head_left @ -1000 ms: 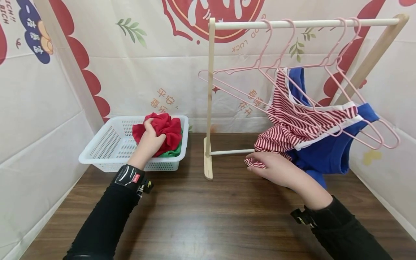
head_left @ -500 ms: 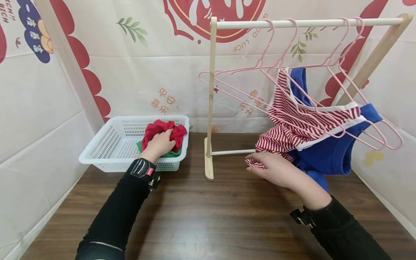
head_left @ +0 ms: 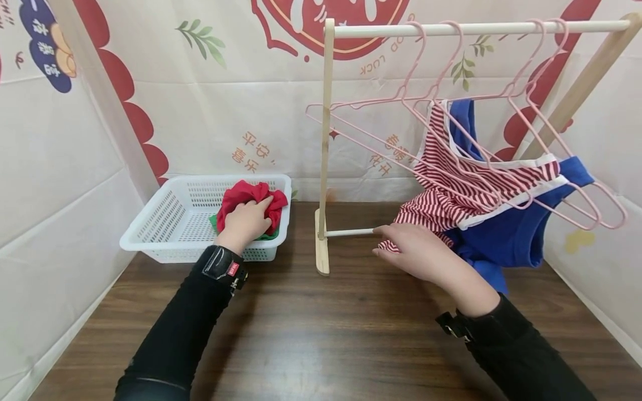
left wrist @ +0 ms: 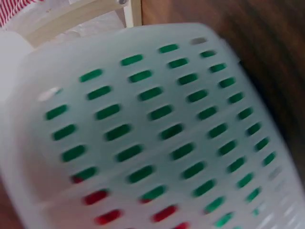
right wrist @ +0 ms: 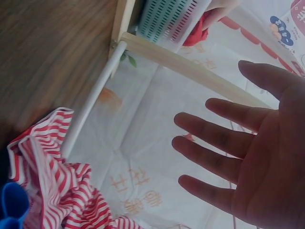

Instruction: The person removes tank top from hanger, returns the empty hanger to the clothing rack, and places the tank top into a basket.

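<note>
My left hand [head_left: 247,223] rests on a crumpled red cloth garment [head_left: 239,196] in a white plastic basket [head_left: 168,245], its fingers spread over the fabric. A green cloth [head_left: 213,221] shows underneath and fills the slots of the basket wall [left wrist: 157,109] in the left wrist view. My right hand [head_left: 418,250] hovers just in front of a red-and-white striped garment [head_left: 431,209] on a pink hanger [head_left: 368,147]. In the right wrist view the right hand [right wrist: 257,148] has straight, spread fingers and holds nothing. A blue garment [head_left: 521,239] hangs behind the striped one.
A wooden clothes rack [head_left: 325,145] stands at the right, its white top rail [head_left: 476,29] carrying several pink hangers. A lower white bar [head_left: 351,232] runs near the tabletop [head_left: 311,328]. Printed cloth walls [head_left: 225,122] enclose the back and sides.
My left hand has moved right and lowered the red garment onto the green cloth in the basket. The right hand has shifted slightly left, its fingers straighter.
</note>
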The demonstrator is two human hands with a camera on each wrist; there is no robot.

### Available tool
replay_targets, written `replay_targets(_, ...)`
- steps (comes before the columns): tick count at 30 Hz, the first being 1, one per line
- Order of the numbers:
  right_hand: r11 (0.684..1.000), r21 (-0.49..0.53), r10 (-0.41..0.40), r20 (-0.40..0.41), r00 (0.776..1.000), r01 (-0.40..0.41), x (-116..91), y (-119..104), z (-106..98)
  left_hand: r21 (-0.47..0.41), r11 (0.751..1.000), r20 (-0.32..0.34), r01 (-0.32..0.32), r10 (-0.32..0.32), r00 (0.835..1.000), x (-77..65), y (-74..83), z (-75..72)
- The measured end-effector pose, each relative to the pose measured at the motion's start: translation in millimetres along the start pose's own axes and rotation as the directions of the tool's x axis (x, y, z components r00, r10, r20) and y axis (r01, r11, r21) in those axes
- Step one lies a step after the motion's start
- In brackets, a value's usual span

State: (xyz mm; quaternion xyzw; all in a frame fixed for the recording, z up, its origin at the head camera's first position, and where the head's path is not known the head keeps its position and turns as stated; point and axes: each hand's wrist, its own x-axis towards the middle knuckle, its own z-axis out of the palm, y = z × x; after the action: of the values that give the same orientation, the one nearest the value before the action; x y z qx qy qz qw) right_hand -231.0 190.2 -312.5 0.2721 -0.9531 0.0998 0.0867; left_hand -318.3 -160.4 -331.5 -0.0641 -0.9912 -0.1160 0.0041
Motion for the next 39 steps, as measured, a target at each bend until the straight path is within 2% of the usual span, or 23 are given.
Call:
replay_targets(5,0.999,-0.039,-0.006,-0.014,1.0,0.005,3.4,-6.2,-3.5,0.081,0.997,-0.105,-0.005,0.014,0.994,-9.4,12.1,-8.3)
replay_targets(9,0.998,-0.057,-0.005,-0.027,1.0,0.003,4.9,-9.3,-7.3,0.114,0.993,-0.219,-0.028,0.052,0.974,-15.9,24.6,-11.7)
replay_targets(14,0.998,-0.068,0.001,-0.023,1.0,-0.003,4.7,-10.1,-13.8,0.102,0.991,-0.297,-0.082,0.109,0.949,-20.2,40.7,-12.2)
replay_targets(19,0.998,-0.056,0.021,-0.024,0.999,-0.022,5.7,-11.2,-19.0,0.09,0.987,-0.332,-0.133,0.155,0.93,-24.9,55.6,-14.3)
replay_targets(26,0.998,-0.047,0.047,-0.071,0.996,-0.05,6.5,-12.9,-24.3,0.04,0.981,-0.361,-0.192,0.193,0.912,-35.2,77.1,-17.4)
replay_targets(31,0.997,-0.05,0.054,-0.084,0.995,-0.059,4.7,-14.1,-26.6,-0.026,0.974,-0.366,-0.226,0.201,0.909,-38.6,89.2,-16.2)
replay_targets(36,0.997,-0.065,0.027,-0.113,0.993,-0.034,3.6,-15.7,-25.6,-0.069,0.97,-0.364,-0.232,0.192,0.911,-42.9,95.8,-12.7)
replay_targets(39,0.996,-0.082,0.01,-0.127,0.992,-0.02,1.5,-16.4,-26.9,-0.089,0.966,-0.375,-0.243,0.193,0.907,-47.3,98.5,-13.1)
